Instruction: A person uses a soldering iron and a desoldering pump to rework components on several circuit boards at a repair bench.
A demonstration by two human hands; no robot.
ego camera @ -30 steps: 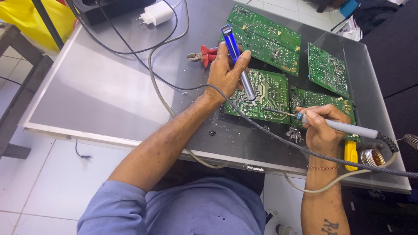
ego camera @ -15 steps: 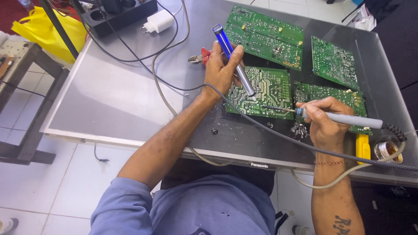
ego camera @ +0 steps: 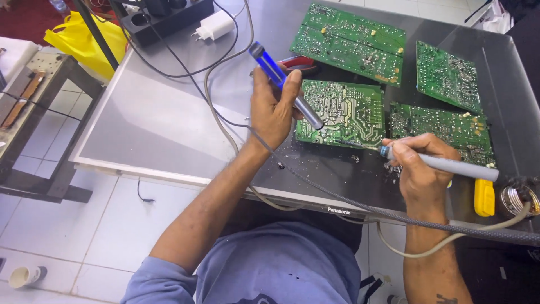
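Grey panel [ego camera: 140, 112] over white tiled floor [ego camera: 73, 236]; left hand [ego camera: 274, 110] grips blue pump [ego camera: 284, 84], right hand [ego camera: 419, 169] grips soldering iron [ego camera: 450, 165].

The left hand [ego camera: 274, 110] has tilted the desoldering pump [ego camera: 286, 84] more upright.

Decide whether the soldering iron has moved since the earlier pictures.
No. The soldering iron, held in the right hand, keeps its tip at the lower right corner of the middle circuit board; only the camera view has shifted.
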